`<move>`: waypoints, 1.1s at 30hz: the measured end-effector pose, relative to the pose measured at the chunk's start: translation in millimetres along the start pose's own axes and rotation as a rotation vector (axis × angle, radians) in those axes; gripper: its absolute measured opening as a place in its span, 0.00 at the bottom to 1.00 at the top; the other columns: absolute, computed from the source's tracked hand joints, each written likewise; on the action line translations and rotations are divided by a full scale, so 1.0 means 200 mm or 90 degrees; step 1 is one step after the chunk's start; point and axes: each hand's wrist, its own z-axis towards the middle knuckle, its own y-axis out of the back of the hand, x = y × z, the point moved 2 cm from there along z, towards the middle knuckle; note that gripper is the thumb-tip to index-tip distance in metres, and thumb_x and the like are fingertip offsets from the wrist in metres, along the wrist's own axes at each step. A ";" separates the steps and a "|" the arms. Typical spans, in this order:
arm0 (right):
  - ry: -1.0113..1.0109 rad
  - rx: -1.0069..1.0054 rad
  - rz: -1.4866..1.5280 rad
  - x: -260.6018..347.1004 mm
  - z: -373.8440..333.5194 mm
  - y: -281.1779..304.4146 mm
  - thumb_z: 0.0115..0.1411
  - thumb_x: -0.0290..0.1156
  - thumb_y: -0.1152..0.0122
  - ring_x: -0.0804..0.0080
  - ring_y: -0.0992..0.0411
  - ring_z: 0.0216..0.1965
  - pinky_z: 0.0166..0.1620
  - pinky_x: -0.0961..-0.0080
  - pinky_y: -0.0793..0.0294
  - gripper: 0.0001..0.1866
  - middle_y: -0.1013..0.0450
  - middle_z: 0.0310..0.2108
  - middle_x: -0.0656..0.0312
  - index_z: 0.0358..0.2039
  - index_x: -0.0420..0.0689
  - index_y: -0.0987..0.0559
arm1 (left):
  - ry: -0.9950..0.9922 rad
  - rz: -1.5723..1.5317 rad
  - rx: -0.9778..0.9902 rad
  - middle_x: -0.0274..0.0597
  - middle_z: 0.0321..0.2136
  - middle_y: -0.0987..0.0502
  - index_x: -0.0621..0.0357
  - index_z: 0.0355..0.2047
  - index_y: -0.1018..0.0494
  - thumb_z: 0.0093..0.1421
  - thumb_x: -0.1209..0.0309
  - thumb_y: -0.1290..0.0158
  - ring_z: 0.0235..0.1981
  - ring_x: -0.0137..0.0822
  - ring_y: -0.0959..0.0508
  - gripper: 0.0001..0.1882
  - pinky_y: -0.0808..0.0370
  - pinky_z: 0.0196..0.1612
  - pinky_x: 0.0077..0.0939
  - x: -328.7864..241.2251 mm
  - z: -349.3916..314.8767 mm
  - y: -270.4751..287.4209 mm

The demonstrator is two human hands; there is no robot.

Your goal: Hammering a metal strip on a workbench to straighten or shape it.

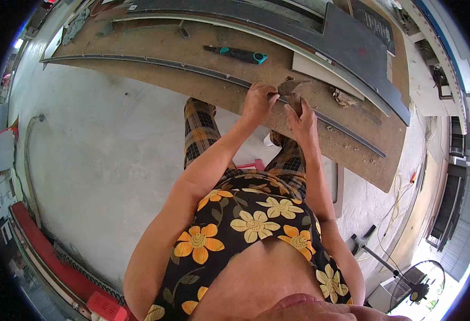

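Note:
A long, narrow dark strip [192,68] runs along the near side of the brown worktable [154,40] and passes under both my hands. My left hand [257,104] rests over the strip with its fingers closed in a pinch; what they hold is too small to tell. Just right of it, my right hand [303,124] has its thumb and fingers closed on a small brown flat piece [295,101], perhaps folded sheet, pressed close to the strip. A greyish-brown crumpled piece [293,86] lies just beyond the fingertips.
A black saw-like tool with teal handle parts [240,55] lies beyond the strip. Large dark grey panels [347,45] cover the table's far side. A crumpled scrap [343,97] and crumbs lie at right. A fan [418,290] stands on the lower right floor.

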 end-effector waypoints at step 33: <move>-0.015 0.004 -0.024 0.03 -0.05 0.06 0.61 0.40 0.40 0.42 0.26 0.44 0.43 0.55 0.26 0.24 0.24 0.41 0.40 0.53 0.38 0.29 | -0.009 0.083 0.089 0.51 0.30 0.20 0.63 0.33 0.20 0.49 0.78 0.37 0.32 0.45 0.18 0.09 0.24 0.35 0.35 0.04 0.04 -0.02</move>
